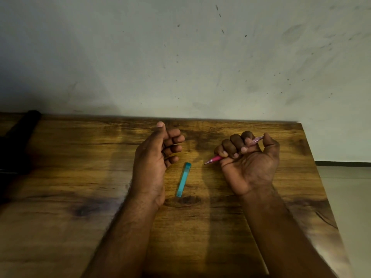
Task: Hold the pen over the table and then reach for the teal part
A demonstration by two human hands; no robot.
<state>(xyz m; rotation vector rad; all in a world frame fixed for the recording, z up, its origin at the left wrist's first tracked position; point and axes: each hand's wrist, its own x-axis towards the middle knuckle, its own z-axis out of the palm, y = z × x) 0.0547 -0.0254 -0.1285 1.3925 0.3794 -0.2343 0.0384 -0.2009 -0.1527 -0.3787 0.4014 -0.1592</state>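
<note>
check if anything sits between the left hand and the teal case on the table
Nothing visible does. The left hand hovers just left of the teal case, with only bare wooden table between them.

Both forearms enter from the lower edge, bare, angled inward and forward; left hand (154, 157) turned on its outer edge, palm facing right; thumb straight and pointing forward; its fingers (174, 148) loosely curled, stacked one above another, gripping nothing; right hand (249, 159) palm up, wrist bent back slightly; its fingers (234, 145) curled tight into a fist around a pink pen (215, 158); thumb pressed against the pen's far end; pen tip projects left past the little finger; hands well apart.
</note>
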